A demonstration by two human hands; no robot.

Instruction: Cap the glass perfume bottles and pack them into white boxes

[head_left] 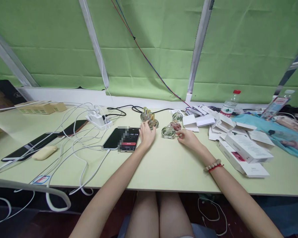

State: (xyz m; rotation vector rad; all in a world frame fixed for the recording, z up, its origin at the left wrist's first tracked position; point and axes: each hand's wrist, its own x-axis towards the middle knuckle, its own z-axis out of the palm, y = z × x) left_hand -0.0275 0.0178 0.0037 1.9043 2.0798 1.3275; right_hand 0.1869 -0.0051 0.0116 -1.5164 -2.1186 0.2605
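Note:
Round perfume bottles [145, 116] with gold tops stand close together in a row left of the table's middle. My left hand [147, 134] is closed around the nearest one, a dark patterned bottle [153, 124]. Right of it stand a clear greenish bottle [168, 132], a reddish bottle [175, 126] just behind it and another clear bottle [177, 116] farther back. My right hand [188, 138] has its fingertips beside the front two of these, thumb and index finger slightly apart. Whether those fingertips touch the glass is hard to see.
Two phones [110, 138] lie by my left forearm, amid white cables [83, 158] and a power strip [98, 119]. Opened white boxes [248, 148] are heaped at right, before a water bottle [229, 104]. More phones [32, 147] and small cartons [42, 107] sit far left.

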